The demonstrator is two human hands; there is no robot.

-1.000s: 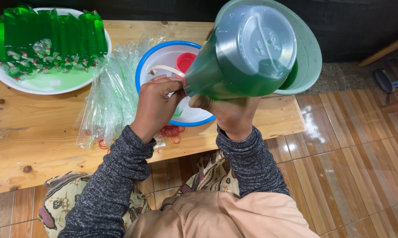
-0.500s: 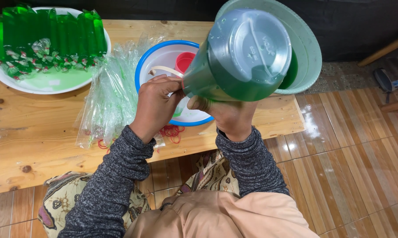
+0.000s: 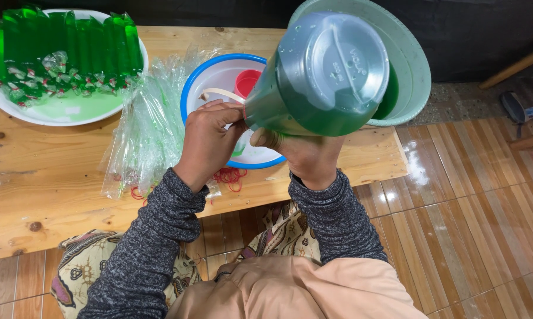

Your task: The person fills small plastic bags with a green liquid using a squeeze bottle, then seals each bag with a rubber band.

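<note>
Tipping steeply toward the left hand (image 3: 207,142), a clear jug (image 3: 319,74) of green liquid rests in the right hand (image 3: 305,155), which cups it from below with the thumb along its lower side. The left hand is pinched shut around something small at the jug's spout; it looks like the mouth of a thin plastic bag, but the fingers hide it, so I cannot tell for sure. Both hands hover above a white bowl with a blue rim (image 3: 191,88), where a red funnel (image 3: 247,82) sits. Behind the jug stands a pale green basin (image 3: 417,65).

The chief risk, as I judge it, is a spill: the jug is heavy and held at a sharp slant, so a small slip of the supporting palm could send liquid past the pinched opening and onto the wooden table (image 3: 54,177). If the left fingers loosen, whatever they hold could fold shut or drop. Empty plastic bags (image 3: 145,130) and red rubber bands (image 3: 230,177) lie just beside the bowl and could get wet. Filled green packs (image 3: 66,50) on a white plate (image 3: 72,113) sit well apart.
</note>
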